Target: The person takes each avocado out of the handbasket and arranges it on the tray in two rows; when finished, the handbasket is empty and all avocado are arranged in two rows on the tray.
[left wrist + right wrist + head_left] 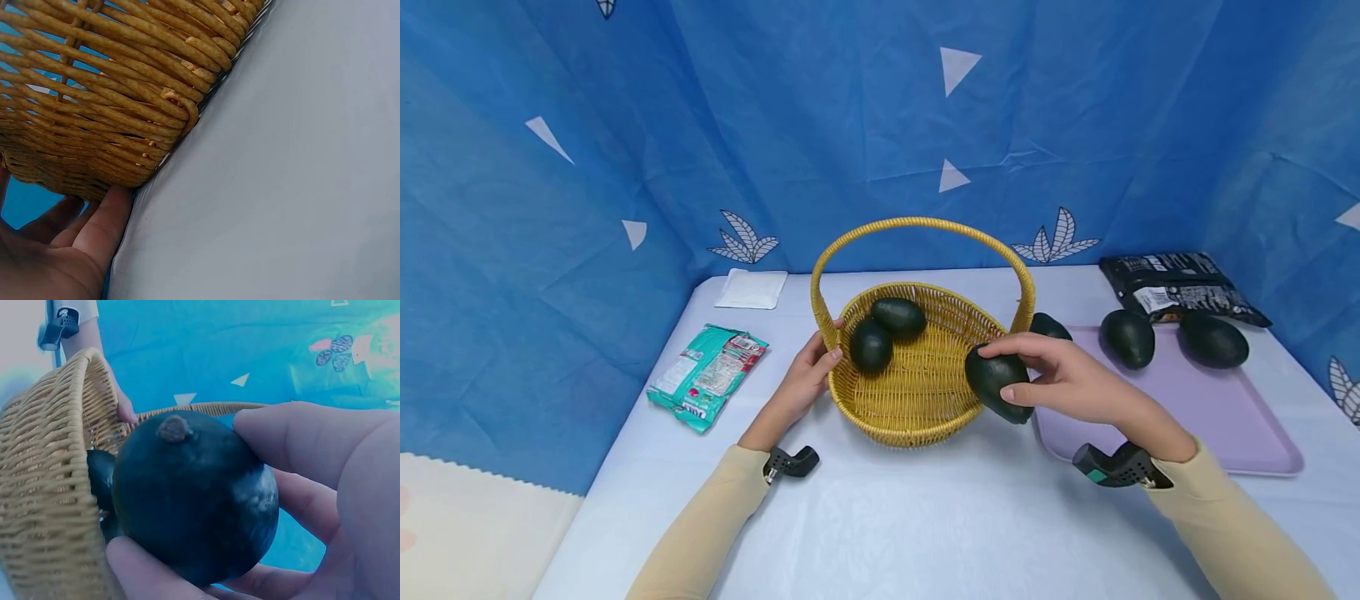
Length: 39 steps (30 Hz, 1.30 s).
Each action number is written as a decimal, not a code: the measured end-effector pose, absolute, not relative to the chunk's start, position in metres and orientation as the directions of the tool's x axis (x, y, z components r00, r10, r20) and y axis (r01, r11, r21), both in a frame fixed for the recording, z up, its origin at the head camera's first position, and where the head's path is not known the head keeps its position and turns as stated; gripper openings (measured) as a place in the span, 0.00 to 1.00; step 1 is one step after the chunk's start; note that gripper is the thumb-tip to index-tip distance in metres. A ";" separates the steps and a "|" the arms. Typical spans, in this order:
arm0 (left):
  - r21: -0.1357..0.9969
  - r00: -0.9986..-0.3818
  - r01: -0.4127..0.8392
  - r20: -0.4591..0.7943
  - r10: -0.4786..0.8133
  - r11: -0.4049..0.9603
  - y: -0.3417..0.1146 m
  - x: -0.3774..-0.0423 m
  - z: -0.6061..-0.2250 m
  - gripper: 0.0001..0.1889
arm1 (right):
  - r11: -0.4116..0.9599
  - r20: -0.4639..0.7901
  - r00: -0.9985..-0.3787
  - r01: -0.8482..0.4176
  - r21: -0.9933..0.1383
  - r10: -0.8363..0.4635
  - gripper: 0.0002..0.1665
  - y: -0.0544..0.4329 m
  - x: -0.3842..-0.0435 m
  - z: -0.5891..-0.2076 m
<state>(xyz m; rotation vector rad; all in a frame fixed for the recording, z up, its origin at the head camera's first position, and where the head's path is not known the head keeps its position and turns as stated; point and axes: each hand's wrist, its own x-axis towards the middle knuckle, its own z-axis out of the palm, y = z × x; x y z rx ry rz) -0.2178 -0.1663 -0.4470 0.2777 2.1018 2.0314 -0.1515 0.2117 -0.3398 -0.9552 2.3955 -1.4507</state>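
A yellow wicker basket (917, 396) with a tall arched handle stands on the white table. Two dark green avocados, one farther back (898, 317) and one nearer (871, 346), lie in its left part. My left hand (801, 383) holds the basket's left side by the handle's foot, thumb at the rim; the left wrist view shows fingers (103, 225) against the outer weave. My right hand (1067, 379) grips another avocado (996, 383) at the basket's right rim. Its stem end shows in the right wrist view, with thumb and fingers around the fruit.
Right of the basket lies a purple tray (1202, 425) with avocados at its back edge (1127, 339) (1213, 340) and back left corner (1049, 326). Behind it is a black packet (1187, 283). A teal packet (707, 375) and a white packet (751, 289) lie at left.
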 end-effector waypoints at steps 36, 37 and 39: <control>1.000 -0.952 -0.011 -0.019 0.304 0.030 -0.167 -0.219 -0.448 0.31 | 0.646 -0.082 -0.935 -0.174 -0.743 -0.346 0.26 0.284 -0.141 -0.392; 0.999 -0.953 -0.010 -0.019 0.303 0.031 -0.167 -0.218 -0.447 0.31 | 0.646 -0.089 -0.935 -0.167 -0.745 -0.345 0.26 0.283 -0.141 -0.392; 0.999 -0.954 -0.008 -0.018 0.299 0.035 -0.168 -0.218 -0.447 0.31 | 0.653 -0.110 -0.935 -0.147 -0.743 -0.336 0.27 0.282 -0.141 -0.392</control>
